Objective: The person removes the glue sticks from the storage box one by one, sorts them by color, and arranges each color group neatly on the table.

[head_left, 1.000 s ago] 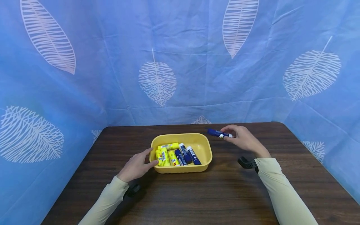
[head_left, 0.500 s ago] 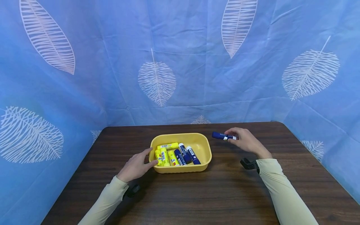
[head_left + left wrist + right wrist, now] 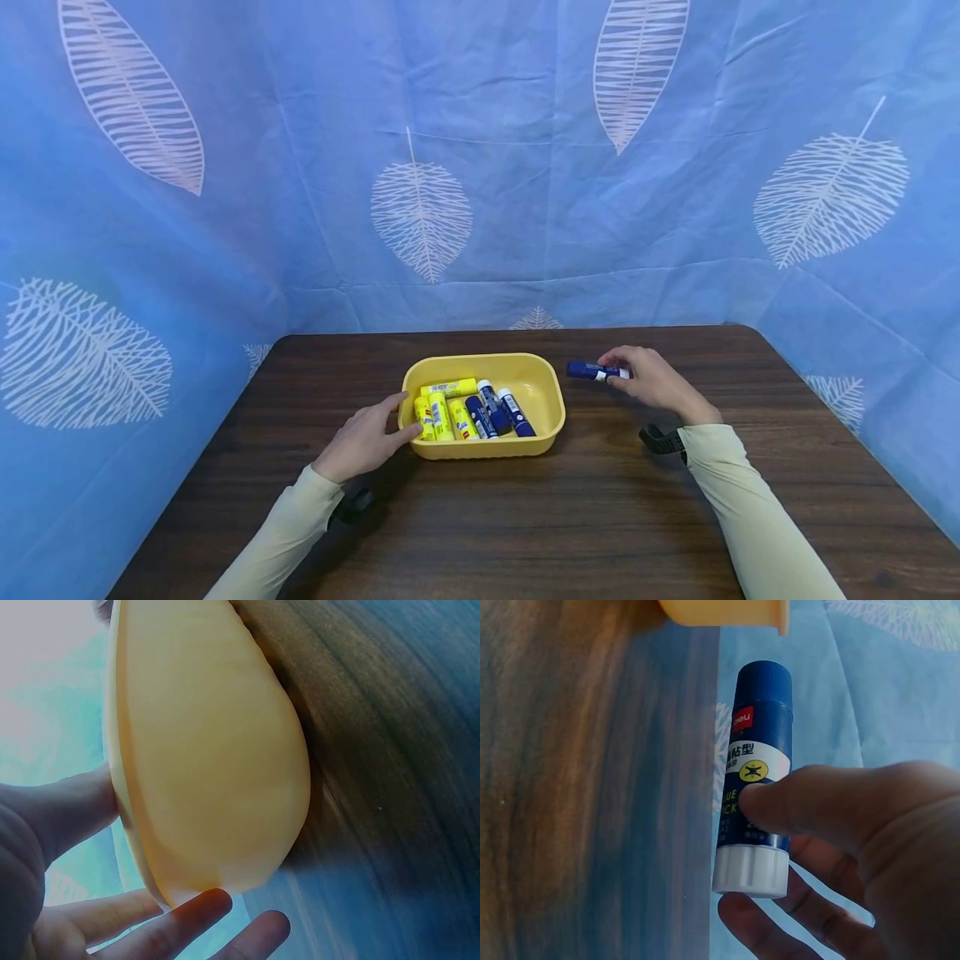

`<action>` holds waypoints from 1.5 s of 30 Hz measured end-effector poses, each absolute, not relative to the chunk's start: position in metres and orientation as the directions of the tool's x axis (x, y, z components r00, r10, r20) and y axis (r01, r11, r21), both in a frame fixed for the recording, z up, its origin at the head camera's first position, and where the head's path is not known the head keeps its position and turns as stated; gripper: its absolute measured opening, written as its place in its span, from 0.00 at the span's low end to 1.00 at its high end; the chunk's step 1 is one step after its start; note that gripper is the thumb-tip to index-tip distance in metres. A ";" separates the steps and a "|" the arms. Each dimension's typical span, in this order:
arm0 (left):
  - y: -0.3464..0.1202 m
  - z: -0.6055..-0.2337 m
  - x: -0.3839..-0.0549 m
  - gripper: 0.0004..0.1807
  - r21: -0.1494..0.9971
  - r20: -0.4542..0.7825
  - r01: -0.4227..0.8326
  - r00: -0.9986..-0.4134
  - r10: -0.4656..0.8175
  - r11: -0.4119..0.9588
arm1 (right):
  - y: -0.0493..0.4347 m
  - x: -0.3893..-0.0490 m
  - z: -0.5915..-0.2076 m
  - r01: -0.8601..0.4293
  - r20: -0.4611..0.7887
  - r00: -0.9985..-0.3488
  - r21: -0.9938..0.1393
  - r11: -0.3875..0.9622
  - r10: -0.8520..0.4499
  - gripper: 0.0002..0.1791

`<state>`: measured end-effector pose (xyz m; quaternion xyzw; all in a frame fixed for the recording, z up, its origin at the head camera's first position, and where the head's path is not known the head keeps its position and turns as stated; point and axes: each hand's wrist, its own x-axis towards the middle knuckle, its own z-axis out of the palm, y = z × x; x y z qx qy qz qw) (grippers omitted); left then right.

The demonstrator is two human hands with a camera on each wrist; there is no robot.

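In the head view, a yellow plastic basket (image 3: 480, 450) holds yellow glue sticks (image 3: 439, 417) on its left side and blue ones with white ends (image 3: 516, 412) beside them. My left hand (image 3: 365, 442) grips the basket's left end, thumb hooked over the near rim and index finger at the left rim. Other fingers lie along the outside wall (image 3: 217, 757) in the left wrist view. To the right of the basket, my right hand (image 3: 652, 382) pinches a blue glue stick (image 3: 761, 735) near its white end, its blue end pointing toward the basket.
The basket stands on a dark wooden table (image 3: 525, 533). A blue cloth with white leaf patterns (image 3: 487, 192) hangs behind and at both sides. Each wrist wears a black band (image 3: 660, 440).
My right hand has shifted slightly right and lower with the blue glue stick, which now lies more level. The left hand and the basket stay in place.
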<state>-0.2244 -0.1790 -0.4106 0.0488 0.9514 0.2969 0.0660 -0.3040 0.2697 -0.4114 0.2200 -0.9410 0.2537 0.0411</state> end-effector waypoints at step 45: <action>-0.182 -0.410 -0.224 0.38 0.596 -0.091 0.076 -0.983 0.161 0.799 | 0.252 -0.311 -0.432 -0.462 0.132 -0.884 -0.399 0.792 -0.449 0.13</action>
